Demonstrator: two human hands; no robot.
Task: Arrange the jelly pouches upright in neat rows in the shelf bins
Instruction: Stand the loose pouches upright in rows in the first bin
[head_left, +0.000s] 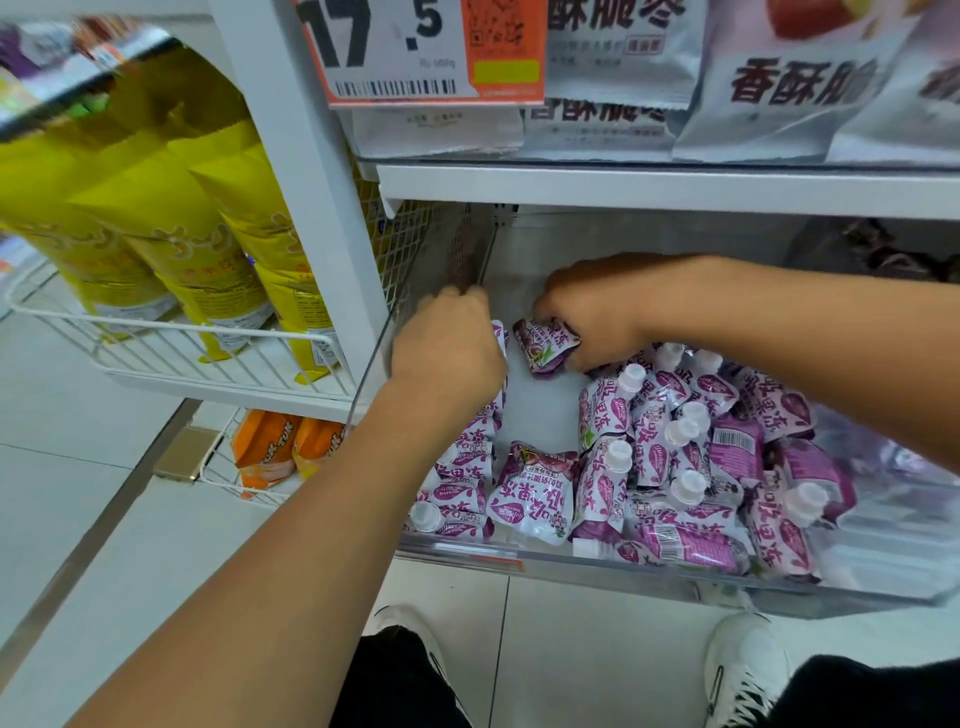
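Note:
A clear plastic shelf bin (675, 582) holds several purple-and-white jelly pouches with white caps. A loose heap of pouches (701, 467) fills the bin's right half. A row of pouches (467, 467) stands along the left wall. My left hand (447, 343) rests on the far end of that row, its fingers curled over the pouch tops. My right hand (592, 312) grips a single pouch (545, 345) near the bin's back middle. Between the row and the heap, one pouch (535, 499) lies flat.
A white shelf edge (649, 187) hangs just above the bin, with silver snack bags (779, 78) and a price tag (415, 52) over it. Yellow bags (171, 234) stand in a wire basket to the left. My shoes (743, 670) are below on the tiled floor.

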